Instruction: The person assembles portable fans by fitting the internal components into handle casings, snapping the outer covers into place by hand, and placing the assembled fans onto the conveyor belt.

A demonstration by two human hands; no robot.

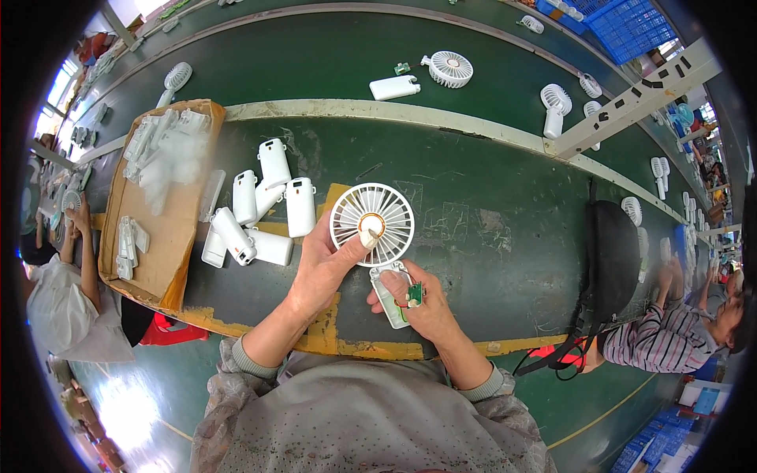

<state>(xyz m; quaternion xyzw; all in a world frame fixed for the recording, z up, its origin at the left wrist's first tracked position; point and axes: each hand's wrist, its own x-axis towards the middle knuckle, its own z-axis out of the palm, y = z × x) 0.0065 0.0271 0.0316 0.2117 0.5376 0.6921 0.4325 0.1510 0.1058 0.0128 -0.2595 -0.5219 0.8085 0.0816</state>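
A white handheld fan [385, 194] is held between my two hands, over the front edge of the green table. My left hand [319, 264] grips its round grille from the left, with the covered thumb pressed on the centre hub. My right hand [426, 303] is closed around the opened handle [384, 293] below the grille. A small green circuit board [415, 295] sticks out by the right fingers. Left of the fan lie several white handle casings [300, 206] in a loose heap, some overlapping.
A cardboard tray [177, 260] with clear and white plastic parts stands on the left. A black bag [615, 260] is at the table's right end. Beyond the pale rail, a fan [451, 69] and other fans lie on a green surface. Other people sit on both sides.
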